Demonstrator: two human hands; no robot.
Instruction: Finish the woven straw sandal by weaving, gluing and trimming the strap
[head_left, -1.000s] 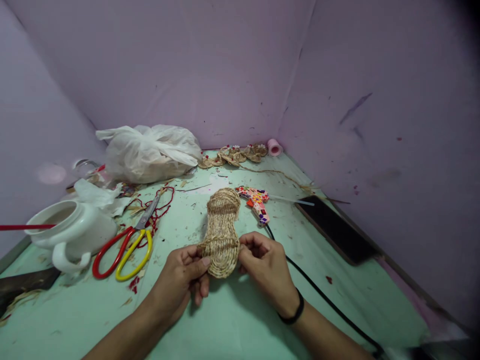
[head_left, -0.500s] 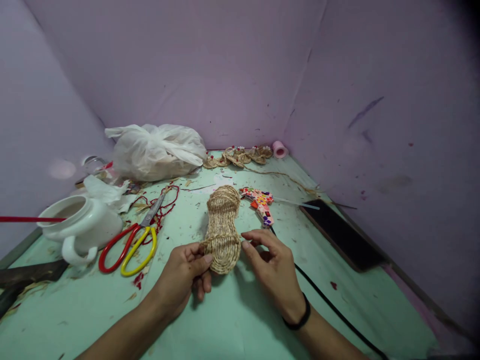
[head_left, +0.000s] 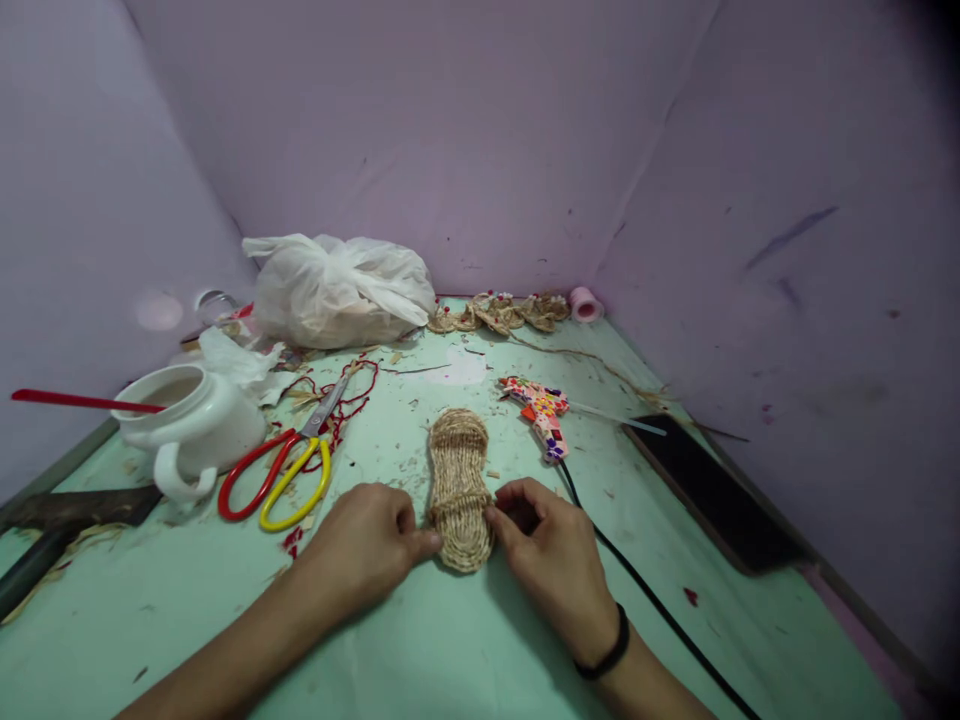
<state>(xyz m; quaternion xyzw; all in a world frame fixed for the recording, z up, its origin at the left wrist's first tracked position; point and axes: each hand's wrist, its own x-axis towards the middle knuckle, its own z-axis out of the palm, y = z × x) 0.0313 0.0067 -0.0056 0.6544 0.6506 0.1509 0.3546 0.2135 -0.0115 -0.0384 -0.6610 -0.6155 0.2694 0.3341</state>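
A small woven straw sandal lies flat on the green table, toe end pointing away from me. My left hand pinches its near left edge with thumb and fingers pressed together. Across from it, my right hand, a black band on the wrist, grips the near right edge with curled fingers. Both hands touch the heel part where a straw strap crosses it.
Red and yellow scissors, red cord and a white jug lie left. A white plastic bag, more straw pieces and a pink roll sit at the back. A patterned glue gun with black cable and a dark phone lie right.
The sandal was held tilted up off the table; now it lies flat on the table. Both hands came down with it and stay at its heel end.
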